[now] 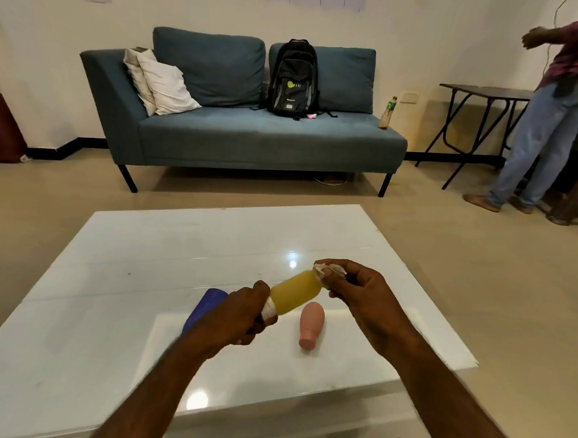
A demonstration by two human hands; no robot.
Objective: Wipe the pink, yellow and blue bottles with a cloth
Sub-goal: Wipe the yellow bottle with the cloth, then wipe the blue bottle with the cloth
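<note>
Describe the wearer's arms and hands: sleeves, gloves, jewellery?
Both forearms are bare up to the frame's bottom edge, with no sleeve in view. The left hand and right hand are ungloved. No watch, ring or wristband shows on either. No markings visible.

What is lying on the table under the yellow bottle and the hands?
The pink bottle lies on its side on the white table. The blue bottle lies there too, partly covered by the left hand, so its cap end is hidden.

You have open table [142,242] beyond your hands; the blue bottle [206,307] and the pink bottle [311,324] lie under them.
</note>
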